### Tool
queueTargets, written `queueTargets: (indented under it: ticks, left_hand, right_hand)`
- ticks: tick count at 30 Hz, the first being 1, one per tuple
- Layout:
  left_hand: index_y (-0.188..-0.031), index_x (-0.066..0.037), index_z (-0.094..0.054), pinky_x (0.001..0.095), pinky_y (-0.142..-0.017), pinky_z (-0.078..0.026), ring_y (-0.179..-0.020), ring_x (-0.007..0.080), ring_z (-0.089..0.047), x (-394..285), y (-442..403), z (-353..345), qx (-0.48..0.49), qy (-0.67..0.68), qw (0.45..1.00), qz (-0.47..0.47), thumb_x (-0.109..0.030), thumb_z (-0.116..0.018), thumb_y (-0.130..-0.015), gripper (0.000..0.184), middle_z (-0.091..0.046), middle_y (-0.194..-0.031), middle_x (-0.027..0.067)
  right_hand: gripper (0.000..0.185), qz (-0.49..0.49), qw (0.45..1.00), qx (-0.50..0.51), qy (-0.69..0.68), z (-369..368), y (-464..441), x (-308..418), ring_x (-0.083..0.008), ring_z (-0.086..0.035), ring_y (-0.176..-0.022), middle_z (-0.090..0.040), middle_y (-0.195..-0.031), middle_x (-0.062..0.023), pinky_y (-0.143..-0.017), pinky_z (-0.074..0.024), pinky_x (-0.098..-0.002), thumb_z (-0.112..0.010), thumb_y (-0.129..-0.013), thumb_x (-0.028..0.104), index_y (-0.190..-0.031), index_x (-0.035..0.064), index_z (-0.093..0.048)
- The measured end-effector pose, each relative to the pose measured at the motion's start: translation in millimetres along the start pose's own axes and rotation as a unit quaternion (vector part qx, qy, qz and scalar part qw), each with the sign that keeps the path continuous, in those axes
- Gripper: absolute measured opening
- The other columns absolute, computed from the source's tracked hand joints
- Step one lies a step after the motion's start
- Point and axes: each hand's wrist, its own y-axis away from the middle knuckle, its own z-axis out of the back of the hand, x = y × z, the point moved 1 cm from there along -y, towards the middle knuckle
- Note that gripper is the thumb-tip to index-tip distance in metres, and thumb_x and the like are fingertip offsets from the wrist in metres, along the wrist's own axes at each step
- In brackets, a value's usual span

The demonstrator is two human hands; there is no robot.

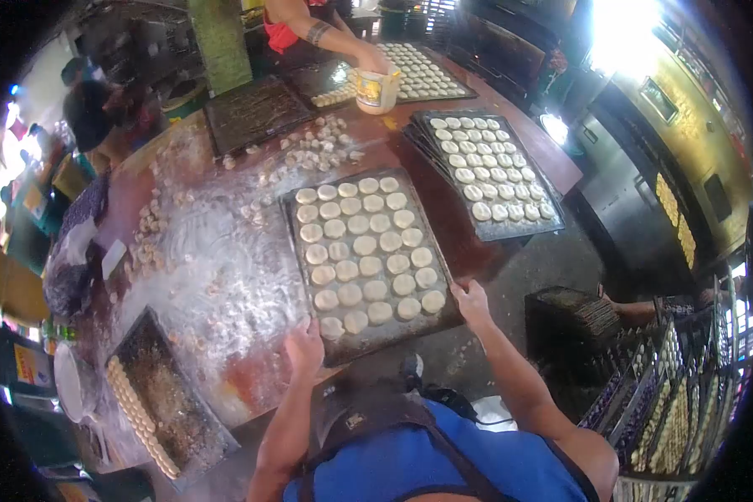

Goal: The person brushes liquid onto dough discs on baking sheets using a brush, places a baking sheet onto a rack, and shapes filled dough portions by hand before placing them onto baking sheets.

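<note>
Rows of flat, pale dough rounds cover a dark baking tray (pixel 361 335) in front of me. My left hand (pixel 304 345) grips the tray's near left corner. On its right edge, near the right corner, my right hand (pixel 470 301) is closed around the rim. The tray lies partly over the floured table (pixel 201 276), its near edge beyond the table's edge. To its upper right, a stack of trays (pixel 519 230) carries more dough rounds on top.
Small dough pieces (pixel 314 149) lie behind the tray, near an empty dark tray (pixel 255 113). Across the table another person's hand (pixel 375 60) reaches into a tub (pixel 376 90). A long tray (pixel 176 393) sits at left; a loaded rack (pixel 678 402) stands at lower right.
</note>
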Motion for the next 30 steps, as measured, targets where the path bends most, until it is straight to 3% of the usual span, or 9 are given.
queueTargets:
  ticks: [5,7,9,11,16,19,22,24,30]
  left_hand:
    - [-0.111,0.006,-0.066,0.0445,-0.087,-0.048,-0.099,0.043,-0.063,-26,-9,-35,0.011,0.01,0.995,0.097,-0.027,-0.056,-0.093,0.038,-0.066,-0.103,0.0277]
    - [-0.113,0.004,-0.065,0.0444,-0.087,-0.048,-0.101,0.0428,-0.062,-49,-8,-41,0.04,-0.029,0.986,0.162,-0.027,-0.055,-0.094,0.038,-0.066,-0.106,0.027]
    - [-0.115,0.003,-0.065,0.0443,-0.087,-0.048,-0.101,0.043,-0.062,-58,-8,-55,-0.013,0.0,0.994,0.106,-0.028,-0.055,-0.094,0.039,-0.066,-0.107,0.0266]
    - [-0.116,0.004,-0.064,0.0439,-0.087,-0.047,-0.102,0.0426,-0.062,-65,-10,-61,-0.008,-0.008,0.993,0.121,-0.027,-0.054,-0.094,0.039,-0.065,-0.107,0.0267]
    - [-0.119,0.0,-0.064,0.0429,-0.089,-0.047,-0.103,0.0411,-0.062,-62,-13,-56,0.005,0.015,0.993,0.118,-0.031,-0.053,-0.095,0.041,-0.065,-0.11,0.0258]
    - [-0.119,-0.008,-0.065,0.0442,-0.09,-0.048,-0.101,0.0384,-0.063,-65,-20,-56,0.087,-0.053,0.961,0.257,-0.039,-0.05,-0.096,0.042,-0.066,-0.112,0.022]
    - [-0.113,-0.008,-0.067,0.0467,-0.086,-0.049,-0.097,0.0388,-0.064,-53,-17,-60,0.089,-0.003,0.957,0.277,-0.047,-0.05,-0.094,0.046,-0.067,-0.106,0.0206]
    - [-0.113,-0.009,-0.067,0.0464,-0.079,-0.05,-0.088,0.0377,-0.066,-36,-12,-75,-0.013,0.045,0.987,0.152,-0.042,-0.056,-0.093,0.04,-0.068,-0.095,0.0208]
    - [-0.112,-0.008,-0.066,0.0452,-0.085,-0.05,-0.097,0.0393,-0.063,-47,-1,-58,-0.041,0.104,0.983,0.148,-0.035,-0.058,-0.091,0.035,-0.067,-0.105,0.0192]
  right_hand:
    - [0.038,0.015,0.996,0.086,0.015,53,-51,0,-0.0202,-0.064,-0.091,-0.068,-0.098,-0.013,-0.077,-0.0497,-0.0331,-0.067,-0.087,0.032,-0.106,-0.0015,-0.065]
    - [0.044,0.002,0.993,0.044,-0.113,78,-76,-3,-0.0192,-0.064,-0.088,-0.067,-0.098,-0.0109,-0.071,-0.0521,-0.033,-0.066,-0.089,0.039,-0.11,0.0015,-0.061]
    - [0.045,-0.112,0.952,0.075,-0.276,105,-89,8,-0.0214,-0.065,-0.086,-0.066,-0.097,-0.0122,-0.067,-0.0542,-0.0354,-0.063,-0.092,0.042,-0.111,0.0022,-0.057]
    - [0.037,-0.162,0.856,0.113,-0.478,116,-106,10,-0.0244,-0.066,-0.083,-0.065,-0.094,-0.0155,-0.067,-0.0562,-0.0381,-0.058,-0.096,0.035,-0.107,0.0013,-0.049]
    - [0.037,-0.173,0.868,0.095,-0.456,111,-128,-3,-0.0274,-0.065,-0.082,-0.064,-0.096,-0.0174,-0.069,-0.0566,-0.0426,-0.056,-0.097,0.032,-0.108,-0.0034,-0.051]
    - [0.038,-0.168,0.877,0.11,-0.437,116,-110,19,-0.0282,-0.063,-0.089,-0.063,-0.102,-0.0179,-0.078,-0.0555,-0.0473,-0.055,-0.098,0.031,-0.115,-0.0032,-0.051]
    - [0.039,-0.173,0.844,0.194,-0.47,119,-130,-19,-0.0258,-0.06,-0.093,-0.062,-0.111,-0.0123,-0.083,-0.0499,-0.0419,-0.054,-0.099,0.033,-0.123,0.0018,-0.052]
    - [0.034,-0.155,0.837,0.199,-0.485,119,-137,-24,-0.0234,-0.06,-0.093,-0.062,-0.105,-0.0095,-0.081,-0.0502,-0.0413,-0.056,-0.098,0.031,-0.119,0.0045,-0.054]
    - [0.031,-0.13,0.865,0.212,-0.436,126,-172,-42,-0.0215,-0.062,-0.089,-0.063,-0.101,-0.009,-0.076,-0.0528,-0.0386,-0.059,-0.096,0.028,-0.115,0.0028,-0.055]
